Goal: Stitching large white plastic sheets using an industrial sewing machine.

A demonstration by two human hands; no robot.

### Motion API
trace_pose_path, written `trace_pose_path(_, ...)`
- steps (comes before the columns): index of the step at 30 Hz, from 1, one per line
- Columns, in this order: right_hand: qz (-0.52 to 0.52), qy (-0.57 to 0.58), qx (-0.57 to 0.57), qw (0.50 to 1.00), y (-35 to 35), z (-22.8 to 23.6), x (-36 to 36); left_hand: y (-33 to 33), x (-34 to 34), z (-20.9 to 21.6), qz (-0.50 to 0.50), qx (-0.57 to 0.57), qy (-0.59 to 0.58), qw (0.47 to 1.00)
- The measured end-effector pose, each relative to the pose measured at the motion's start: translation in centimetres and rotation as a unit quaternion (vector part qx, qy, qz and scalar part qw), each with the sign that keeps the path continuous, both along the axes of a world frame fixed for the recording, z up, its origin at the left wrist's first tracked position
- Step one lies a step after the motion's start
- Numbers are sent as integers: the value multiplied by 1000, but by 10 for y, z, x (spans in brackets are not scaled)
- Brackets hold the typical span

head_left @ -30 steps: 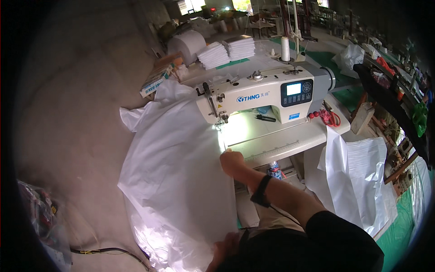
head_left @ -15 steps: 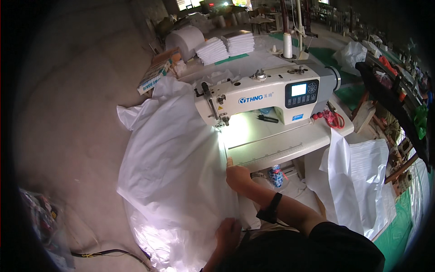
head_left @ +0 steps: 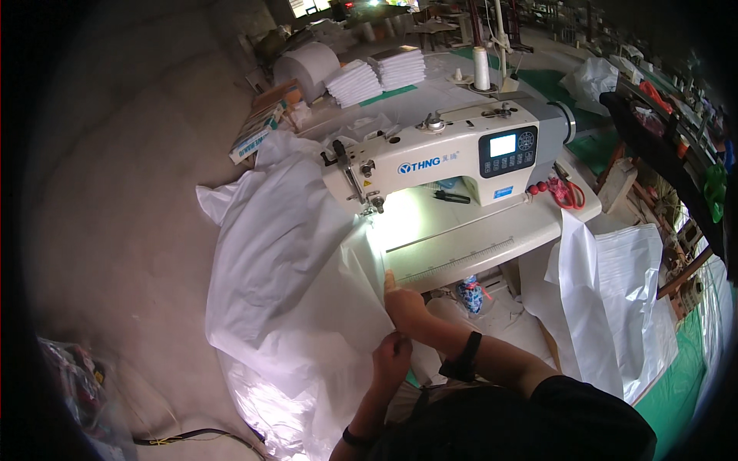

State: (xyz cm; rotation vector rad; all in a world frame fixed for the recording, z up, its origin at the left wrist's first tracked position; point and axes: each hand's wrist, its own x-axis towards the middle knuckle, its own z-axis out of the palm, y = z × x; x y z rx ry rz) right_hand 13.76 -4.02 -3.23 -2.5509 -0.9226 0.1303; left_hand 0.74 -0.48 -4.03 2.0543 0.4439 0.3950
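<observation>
A large white sheet [head_left: 284, 253], creased and partly shiny, runs under the needle area of a white sewing machine [head_left: 430, 157] and hangs down to the left. My right hand [head_left: 405, 307] is at the front edge of the machine bed, closed on the sheet's right edge with a finger pointing toward the needle. Below and left of it, my left hand [head_left: 390, 359] is closed on the same edge, nearer my body. The fingertips of both hands are partly hidden. The machine's lamp lights the bed beside the needle.
Red-handled scissors [head_left: 567, 194] and black thread snips [head_left: 452, 197] lie on the machine bed. A thread cone [head_left: 481, 69] stands behind the machine. Folded white stacks [head_left: 396, 67] and a large white roll [head_left: 307, 69] sit farther back. More white sheets [head_left: 607, 300] hang at right.
My left hand has moved up along the sheet's edge, close to my right hand. The sheet's near part has shifted and creased differently. My right hand stays at the bed's edge.
</observation>
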Motion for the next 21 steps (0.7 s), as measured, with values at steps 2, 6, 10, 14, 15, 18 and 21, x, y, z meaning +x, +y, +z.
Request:
trace_pose_path(2,-3,16,29,999,0,-1,-2,3,-1,9,-15,23,-15,1000)
trace_pose_path(6,-10,30,40,999,2,-3,-6,18,-8,33,7,286,-50,957)
trace_pose_path(10,-1,20,68,998,2,-3,-10,51,-4,46,110,462,-49,879)
trace_pose_path(14,-13,-25,33,999,0,-2,-10,97,-3,42,184,440,39,878)
trace_pose_path(15,-23,-47,17,998,0,-2,-9,110,-2,38,198,423,53,883)
trace_pose_path(18,-25,-80,12,996,3,0,-5,149,3,25,206,442,55,871)
trace_pose_path(21,-20,-104,-18,994,8,2,5,176,13,11,194,447,11,873)
